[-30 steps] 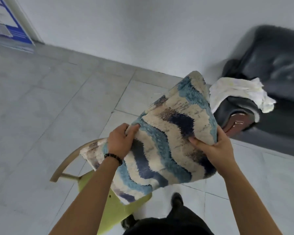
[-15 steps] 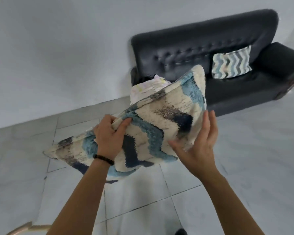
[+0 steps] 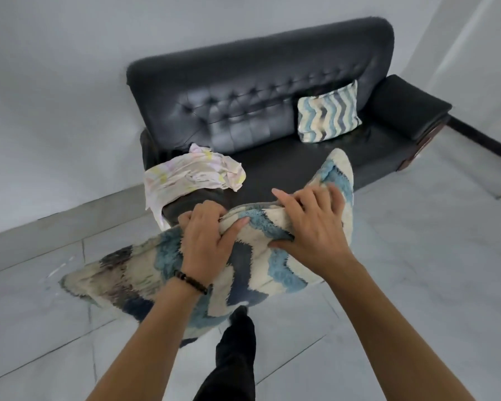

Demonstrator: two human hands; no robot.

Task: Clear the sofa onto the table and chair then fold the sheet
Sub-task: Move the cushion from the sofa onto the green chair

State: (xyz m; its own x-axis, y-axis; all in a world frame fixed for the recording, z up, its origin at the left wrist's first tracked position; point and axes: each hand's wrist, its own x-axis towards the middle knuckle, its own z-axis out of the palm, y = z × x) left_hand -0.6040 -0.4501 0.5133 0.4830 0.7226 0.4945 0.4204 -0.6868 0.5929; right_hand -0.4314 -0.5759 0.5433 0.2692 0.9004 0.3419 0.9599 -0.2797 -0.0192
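You are holding a fluffy pillow (image 3: 261, 273) up in the air with both hands, in front of the sofa (image 3: 258, 68). The pillow is white with blue and dark zigzags.

Your left hand (image 3: 207, 238) is gripping the pillow's top edge. Its fingers are curling over the far side and its thumb is pressing on the near side. A dark bead bracelet (image 3: 190, 282) is sitting on that wrist.

Your right hand (image 3: 310, 227) is holding the same edge, just beside the left one. Its fingers are spreading over the top and its thumb is tucking in below, so it is pinching the pillow too. The two hands are near each other but are not touching.

The pillow is tilting. Its right corner is pointing up in front of the sofa seat, and its left corner is hanging low over the grey floor (image 3: 417, 285).

The sheet (image 3: 191, 175) is lying crumpled on the left arm of the black sofa, with part of it hanging down the side. A zigzag pillow (image 3: 327, 112) is leaning on the sofa's back, near its right arm. The sofa is standing against a pale wall (image 3: 55, 82).

Your leg (image 3: 235, 357), in dark clothes, is showing under the fluffy pillow.
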